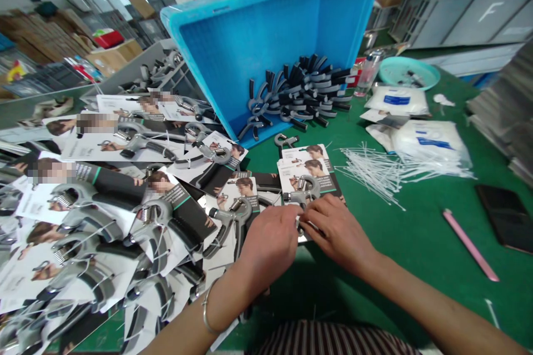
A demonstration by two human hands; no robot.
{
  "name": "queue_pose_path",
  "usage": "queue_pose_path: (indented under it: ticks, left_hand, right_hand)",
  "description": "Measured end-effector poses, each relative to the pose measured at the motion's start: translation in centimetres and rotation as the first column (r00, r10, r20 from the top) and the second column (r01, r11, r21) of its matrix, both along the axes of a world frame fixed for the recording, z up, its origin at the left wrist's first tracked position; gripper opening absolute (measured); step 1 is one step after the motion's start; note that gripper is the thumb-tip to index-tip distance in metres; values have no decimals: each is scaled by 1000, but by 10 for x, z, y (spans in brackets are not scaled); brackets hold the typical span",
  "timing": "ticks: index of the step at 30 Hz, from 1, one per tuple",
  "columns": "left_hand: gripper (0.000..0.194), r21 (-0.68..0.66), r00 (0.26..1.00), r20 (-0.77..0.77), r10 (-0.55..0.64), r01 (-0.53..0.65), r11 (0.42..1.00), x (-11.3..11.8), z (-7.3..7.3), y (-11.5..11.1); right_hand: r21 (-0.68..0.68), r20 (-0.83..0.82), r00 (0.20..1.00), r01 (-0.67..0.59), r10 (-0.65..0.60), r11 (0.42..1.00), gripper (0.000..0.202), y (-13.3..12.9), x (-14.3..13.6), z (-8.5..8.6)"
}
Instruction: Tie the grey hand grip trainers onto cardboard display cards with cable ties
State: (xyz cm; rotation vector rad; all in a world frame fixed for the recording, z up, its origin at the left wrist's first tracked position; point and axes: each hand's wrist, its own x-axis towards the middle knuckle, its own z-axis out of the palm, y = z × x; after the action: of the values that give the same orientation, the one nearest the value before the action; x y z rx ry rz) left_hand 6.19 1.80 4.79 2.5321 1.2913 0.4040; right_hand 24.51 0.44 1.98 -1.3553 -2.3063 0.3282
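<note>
A hand grip strengthener, grey with a metal spring, lies on a printed card in front of me. Both hands meet over its handle end, fingertips almost touching. My left hand is closed in a pinch, and its fingers hide whatever is in them. My right hand has thumb and fingers closed about the dark handle of the strengthener. A small pale bit shows between the fingertips, too small to name. Just left of my hands lies another strengthener on its card.
Carded strengtheners pile up on the left. A tilted blue crate holds several loose ones. To the right are white cable ties, plastic bags, a pink stick-like tool, a dark phone and a turquoise dish.
</note>
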Motion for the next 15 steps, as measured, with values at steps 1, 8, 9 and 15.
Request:
queue_pose_path:
  ticks: [1, 8, 9, 15]
  left_hand:
    - [17, -12, 999, 40, 11, -11, 1000, -2, 0, -1]
    - [64, -86, 969, 238, 65, -46, 995, 1, -39, -10]
    - [71, -95, 973, 223, 60, -39, 995, 3, -47, -9]
    - [64, -99, 979, 201, 46, -26, 995, 0, -65, 7]
  right_hand:
    - [-11, -20, 1000, 7, -7, 1000, 15, -1, 2, -1]
    - [-79, -347, 938, -58, 27, 995, 5, -2, 4, -12]
    - [-80, -390, 918, -108, 68, 991, 6, -1, 2, -13]
    - [-119, -382, 902, -265, 202, 957, 11, 5, -6, -19]
